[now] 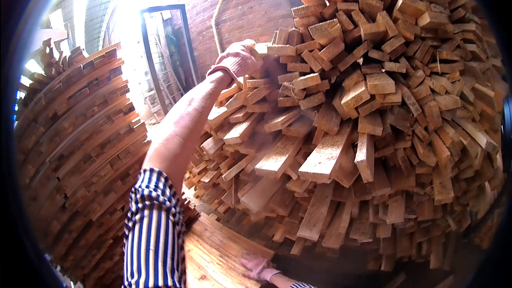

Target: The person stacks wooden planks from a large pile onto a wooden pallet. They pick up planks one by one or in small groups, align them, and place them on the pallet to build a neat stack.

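Note:
My left hand (240,57), in a pink knitted glove, reaches far forward to the upper left side of a big stack of cut wooden planks. Its fingers are closed around the end of a wooden plank (260,49) there. Low in the view, my right hand (258,268), also gloved in pink, lies over flat, smooth wooden boards (213,250). The right fingers look stretched out along the boards' surface, slightly blurred, with nothing visible in them. Around the left hand, many rough plank ends (306,81) jut out at uneven lengths.
The plank stack (384,82) fills the right side, its ends sticking out toward me. On the left rises another tall stack of layered boards (80,149). A dark door-like frame (186,42) and a red brick wall (250,5) stand behind, in strong glare.

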A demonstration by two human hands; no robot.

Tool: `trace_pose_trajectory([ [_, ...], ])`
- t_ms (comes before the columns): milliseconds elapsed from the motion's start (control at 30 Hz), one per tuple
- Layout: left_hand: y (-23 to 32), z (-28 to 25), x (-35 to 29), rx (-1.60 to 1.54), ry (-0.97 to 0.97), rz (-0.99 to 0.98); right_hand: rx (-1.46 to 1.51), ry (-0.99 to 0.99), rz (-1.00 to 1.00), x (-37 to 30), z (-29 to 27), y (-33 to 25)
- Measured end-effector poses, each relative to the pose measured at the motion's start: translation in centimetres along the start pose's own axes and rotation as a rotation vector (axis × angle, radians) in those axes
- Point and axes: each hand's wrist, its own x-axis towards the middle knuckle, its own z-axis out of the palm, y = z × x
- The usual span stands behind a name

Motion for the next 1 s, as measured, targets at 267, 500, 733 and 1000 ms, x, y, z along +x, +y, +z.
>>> trace_pose_trajectory([
  [267, -3.0, -6.9, -11.4, -0.571, 0.172, 0.039, -0.045, 0.207, 0.039, 0.5, 2.1, 3.3],
  [500, 1.1, -11.3, -32.2, 0.101, 0.519, 0.248, 0.026, 0.283, 0.108, 0.4, 2.3, 8.0],
  [733, 1.8, -2.4, -46.0, 0.247, 0.308, 0.260, 1.286, 0.740, -0.439, -1.3, -12.6, -1.9],
  [1000, -1.5, 2.8, -49.3, -0.427, -0.156, 0.153, 1.706, 0.369, -0.582, -1.5, -25.8, -1.6],
])
